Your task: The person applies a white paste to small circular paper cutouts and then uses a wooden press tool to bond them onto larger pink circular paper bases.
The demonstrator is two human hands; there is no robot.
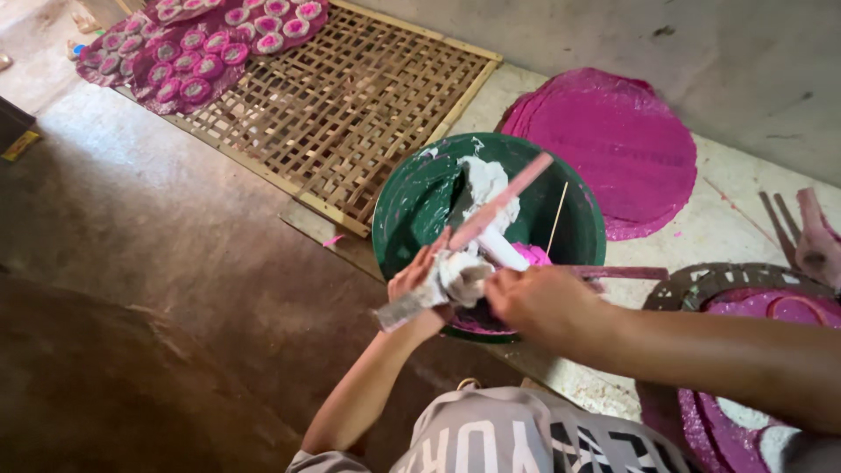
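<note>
Here, everything sits around the green bowl (412,206). Far to its upper left lie pink-and-white rosette pieces (188,52) on the corner of a woven bamboo rack (350,105), which reaches down almost to the bowl's rim. At the bowl's near edge the left hand (419,285) is closed around the lower end of a flat pink stick (495,210) coated in white paste (464,276) — the stick slants up across the bowl. Just right of it the right hand (534,302) is curled onto the paste-covered end, fingers pinching the paste. To do this well, I judge the stick should stay over the bowl so drips fall inside, with a firm left grip. Beyond the bowl to the upper right lies a round pink sheet (613,149) — further right, a ring-shaped stencil (701,285).
</note>
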